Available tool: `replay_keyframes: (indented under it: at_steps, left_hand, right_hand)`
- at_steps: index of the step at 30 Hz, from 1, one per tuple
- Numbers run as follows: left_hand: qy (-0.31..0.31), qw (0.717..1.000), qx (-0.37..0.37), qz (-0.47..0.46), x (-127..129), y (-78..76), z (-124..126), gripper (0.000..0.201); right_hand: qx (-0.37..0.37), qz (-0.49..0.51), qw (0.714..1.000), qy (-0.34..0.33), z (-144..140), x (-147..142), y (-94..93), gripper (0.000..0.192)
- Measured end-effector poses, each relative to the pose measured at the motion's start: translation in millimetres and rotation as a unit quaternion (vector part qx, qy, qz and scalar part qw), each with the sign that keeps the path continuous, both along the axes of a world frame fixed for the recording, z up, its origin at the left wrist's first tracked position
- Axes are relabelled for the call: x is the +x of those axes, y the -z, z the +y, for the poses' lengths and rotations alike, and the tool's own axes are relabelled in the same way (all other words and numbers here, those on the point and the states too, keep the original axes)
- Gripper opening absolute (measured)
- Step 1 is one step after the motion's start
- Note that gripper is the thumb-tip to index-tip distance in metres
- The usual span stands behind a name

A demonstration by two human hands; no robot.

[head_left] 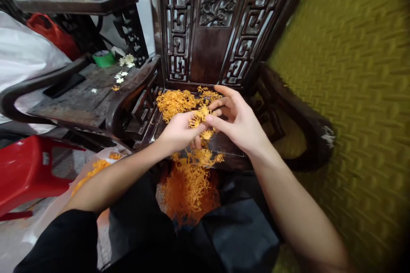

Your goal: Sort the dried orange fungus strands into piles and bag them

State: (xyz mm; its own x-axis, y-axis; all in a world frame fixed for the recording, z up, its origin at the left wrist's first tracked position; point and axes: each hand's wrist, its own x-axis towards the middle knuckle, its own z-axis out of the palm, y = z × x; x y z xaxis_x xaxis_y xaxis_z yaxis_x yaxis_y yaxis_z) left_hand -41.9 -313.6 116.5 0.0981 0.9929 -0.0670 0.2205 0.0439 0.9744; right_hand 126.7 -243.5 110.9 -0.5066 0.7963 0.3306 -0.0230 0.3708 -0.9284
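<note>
My left hand (177,131) and my right hand (239,121) meet over the seat of a dark carved wooden chair (208,21). Both pinch the same small clump of thin orange strands (199,117) between their fingertips. A loose pile of the orange strands (174,102) lies on the seat just beyond my hands. A bigger heap of the strands (192,183) sits below my hands, near my lap, and spills over the seat's front edge.
A dark low wooden side table (77,98) at the left bears a green tape roll (104,58) and small white bits. A red plastic stool (28,170) stands lower left. A yellow-green textured cushion (346,85) fills the right.
</note>
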Motion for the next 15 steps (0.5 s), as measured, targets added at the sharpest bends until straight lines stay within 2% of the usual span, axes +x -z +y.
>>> replay_keyframes:
  at_steps: [3,6,10,12,15]
  left_hand:
    - [-0.011,0.998,-0.024,0.053,-8.9,5.0,3.4,0.02]
    - [-0.012,0.993,-0.038,0.109,-16.5,8.8,5.6,0.028]
    - [-0.011,0.984,0.025,0.174,-26.8,16.9,3.7,0.031]
    - [-0.007,0.983,0.056,0.174,-30.9,19.2,-0.3,0.03]
    - [-0.014,0.985,0.052,0.165,-34.8,19.2,-8.6,0.031]
  right_hand:
    - [0.032,-0.035,0.999,-0.004,1.9,-4.0,2.5,0.063]
    - [0.113,-0.081,0.99,0.009,-0.3,-12.3,-0.2,0.054]
    - [0.2,-0.108,0.973,0.04,-5.1,-25.4,-2.5,0.023]
    - [0.182,-0.108,0.976,0.06,-4.2,-29.6,0.7,0.018]
    - [0.079,-0.075,0.992,0.065,6.7,-29.1,9.8,0.018]
